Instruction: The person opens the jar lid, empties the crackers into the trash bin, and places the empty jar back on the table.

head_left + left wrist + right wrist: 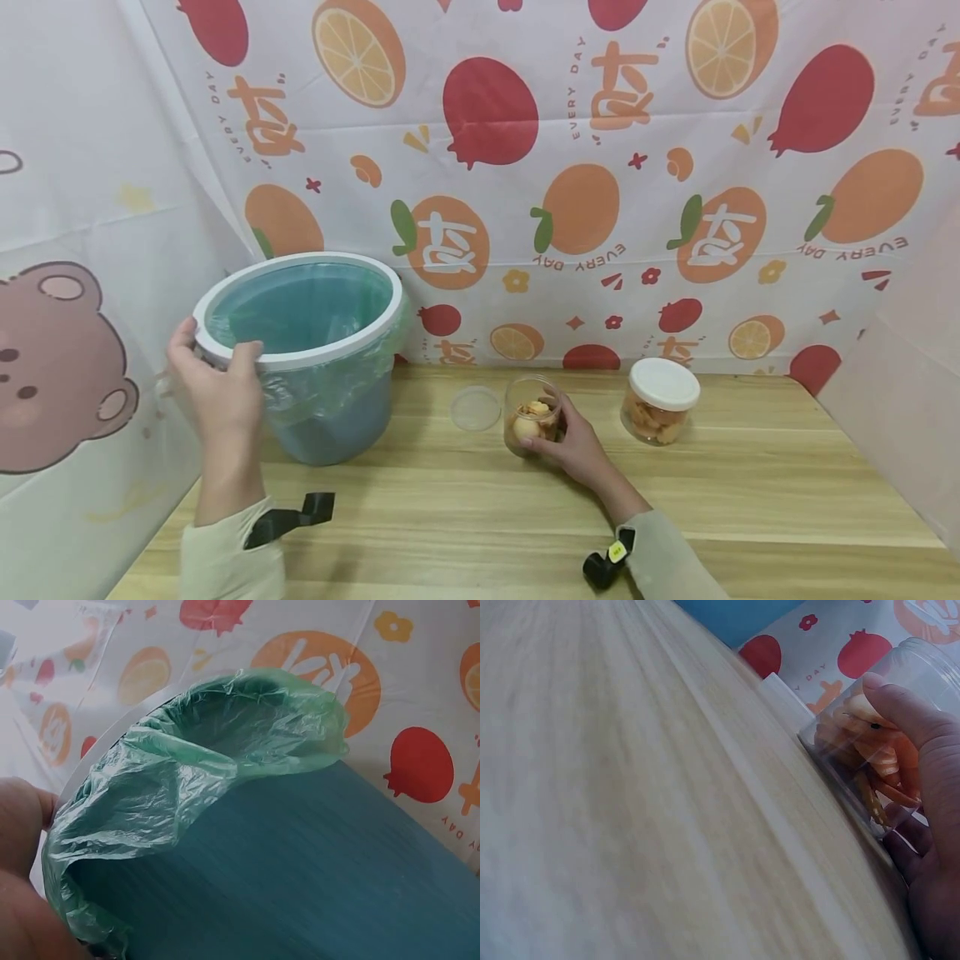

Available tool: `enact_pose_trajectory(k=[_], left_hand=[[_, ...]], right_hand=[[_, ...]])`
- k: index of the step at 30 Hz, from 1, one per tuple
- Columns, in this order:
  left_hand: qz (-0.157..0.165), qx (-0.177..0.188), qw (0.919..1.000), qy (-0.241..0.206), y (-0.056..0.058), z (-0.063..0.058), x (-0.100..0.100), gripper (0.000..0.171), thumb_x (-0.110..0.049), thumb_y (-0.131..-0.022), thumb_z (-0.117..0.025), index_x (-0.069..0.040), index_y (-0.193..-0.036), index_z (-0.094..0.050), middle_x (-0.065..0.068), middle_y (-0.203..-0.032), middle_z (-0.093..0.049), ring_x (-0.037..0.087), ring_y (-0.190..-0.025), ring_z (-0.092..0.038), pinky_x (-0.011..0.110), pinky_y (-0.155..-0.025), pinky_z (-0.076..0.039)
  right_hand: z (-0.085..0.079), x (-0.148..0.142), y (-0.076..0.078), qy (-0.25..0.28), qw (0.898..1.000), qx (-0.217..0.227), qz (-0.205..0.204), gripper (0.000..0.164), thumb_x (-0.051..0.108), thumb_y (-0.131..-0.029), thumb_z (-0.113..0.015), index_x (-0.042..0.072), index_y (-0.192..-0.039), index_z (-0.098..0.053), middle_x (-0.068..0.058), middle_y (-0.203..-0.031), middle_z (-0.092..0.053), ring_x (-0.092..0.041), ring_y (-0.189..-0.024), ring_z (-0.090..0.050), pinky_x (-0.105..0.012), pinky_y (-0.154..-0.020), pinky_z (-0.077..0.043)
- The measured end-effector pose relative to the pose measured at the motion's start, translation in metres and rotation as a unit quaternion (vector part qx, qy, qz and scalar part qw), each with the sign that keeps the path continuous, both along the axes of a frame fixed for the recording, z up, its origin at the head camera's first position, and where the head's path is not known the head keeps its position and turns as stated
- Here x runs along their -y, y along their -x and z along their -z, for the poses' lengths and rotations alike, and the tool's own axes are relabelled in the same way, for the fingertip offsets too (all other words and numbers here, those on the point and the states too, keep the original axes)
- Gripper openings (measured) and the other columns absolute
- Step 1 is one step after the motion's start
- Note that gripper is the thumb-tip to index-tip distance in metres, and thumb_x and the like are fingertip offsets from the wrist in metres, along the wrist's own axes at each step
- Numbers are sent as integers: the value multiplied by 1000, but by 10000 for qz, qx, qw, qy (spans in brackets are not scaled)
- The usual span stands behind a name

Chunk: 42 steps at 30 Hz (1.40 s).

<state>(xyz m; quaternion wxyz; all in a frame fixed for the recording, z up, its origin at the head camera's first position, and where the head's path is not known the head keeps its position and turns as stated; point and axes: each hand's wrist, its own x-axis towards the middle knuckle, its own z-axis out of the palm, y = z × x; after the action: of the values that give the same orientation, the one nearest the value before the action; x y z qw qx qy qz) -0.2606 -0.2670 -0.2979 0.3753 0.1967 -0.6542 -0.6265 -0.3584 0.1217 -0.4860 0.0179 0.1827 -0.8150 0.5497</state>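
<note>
A blue trash bin [337, 425] with a white rim stands at the left, lined with a green plastic bag [142, 795] folded over its edge. My left hand [225, 392] grips the near left part of the rim, thumb over the top. At the middle of the table, my right hand [573, 442] holds an open clear plastic jar [516, 437] between thumb and fingers. Orange-brown and pale food pieces [877, 750] fill the lower part of that jar; their exact kind I cannot tell. Its fingers are partly hidden behind the jar.
A round translucent lid [476, 408] lies on the wooden table [450, 517] between bin and jar. Further right stands a second jar [652, 417] with similar contents and a white lid [664, 383] on. A fruit-print cloth [525, 208] hangs along the back edge.
</note>
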Motion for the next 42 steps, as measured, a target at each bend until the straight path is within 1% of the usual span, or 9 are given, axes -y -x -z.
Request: enact_pose_trajectory(k=[6, 12, 16, 21, 27, 30, 34, 39, 42], left_hand=[[368, -182, 9990, -188, 1, -1, -7, 75, -10, -97, -50, -25, -159, -11, -1, -169, -10, 10, -154, -15, 31, -128, -17], [457, -88, 9985, -276, 2, 0, -9, 77, -10, -96, -51, -22, -160, -11, 1, -170, -10, 12, -155, -16, 32, -128, -19], [542, 9, 9981, -304, 5, 1, -11, 79, -11, -96, -52, -23, -160, -8, 1, -170, -9, 13, -156, -15, 33, -128, -18], [747, 202, 9969, -148, 7, 2, -17, 77, -15, -98, -50, -25, -161, -7, 0, -171, -6, 16, -159, -10, 38, -129, -17], [967, 317, 9945, 260, 10, 5, -24, 71, -17, -99, -47, -21, -161, -11, 4, -170, -12, 22, -156, -20, 44, -127, -24], [1001, 450, 9926, 518, 11, 6, -26, 69, -18, -100, -45, -19, -161, -12, 6, -168, -15, 23, -154, -23, 45, -126, -26], [1091, 515, 9904, 676, 14, 8, -29, 69, -19, -101, -45, -18, -161, -12, 6, -168, -14, 24, -156, -21, 46, -126, -25], [1231, 492, 9870, 905, 19, 11, -31, 71, -24, -101, -49, -15, -161, -13, 9, -168, -15, 27, -156, -23, 48, -124, -28], [1264, 466, 9854, 1041, 22, 13, -32, 71, -28, -101, -52, -15, -161, -16, 10, -166, -18, 28, -154, -27, 49, -123, -32]], right_hand=[[-1, 1, 0, 52, 10000, 20, 22, 94, 22, -81, -86, 19, -158, -32, -11, -149, -54, -30, -133, -55, -52, -113, -42], [-3, 4, -2, 95, 9999, 7, 113, 92, 13, -80, -85, 13, -156, -33, -17, -149, -53, -34, -133, -56, -52, -112, -42], [-3, 2, -2, 119, 9997, 15, 189, 92, 17, -79, -87, 15, -156, -37, -13, -149, -55, -31, -130, -58, -48, -109, -45], [-5, -1, -5, 342, 9993, 40, 153, 93, 22, -77, -89, 17, -155, -39, -13, -149, -54, -32, -129, -58, -49, -109, -46], [-5, -2, -4, 430, 9985, 4, 342, 93, 23, -75, -90, 18, -154, -42, -14, -147, -57, -33, -127, -59, -51, -107, -48], [-5, -2, -3, 378, 9981, -45, 476, 93, 23, -73, -91, 19, -153, -44, -11, -145, -59, -30, -123, -61, -46, -105, -49], [-5, -2, -1, 472, 9967, -102, 656, 91, 22, -73, -90, 15, -151, -45, -11, -141, -62, -26, -119, -61, -33, -99, -49], [-8, -3, 0, 1012, 9908, -59, 897, 82, 18, -79, -84, 12, -151, -44, -14, -140, -61, -16, -117, -59, -20, -96, -47], [-12, -4, -1, 1374, 9855, 41, 998, 79, 15, -82, -81, 12, -151, -43, -16, -138, -60, -12, -112, -59, -17, -92, -49]])
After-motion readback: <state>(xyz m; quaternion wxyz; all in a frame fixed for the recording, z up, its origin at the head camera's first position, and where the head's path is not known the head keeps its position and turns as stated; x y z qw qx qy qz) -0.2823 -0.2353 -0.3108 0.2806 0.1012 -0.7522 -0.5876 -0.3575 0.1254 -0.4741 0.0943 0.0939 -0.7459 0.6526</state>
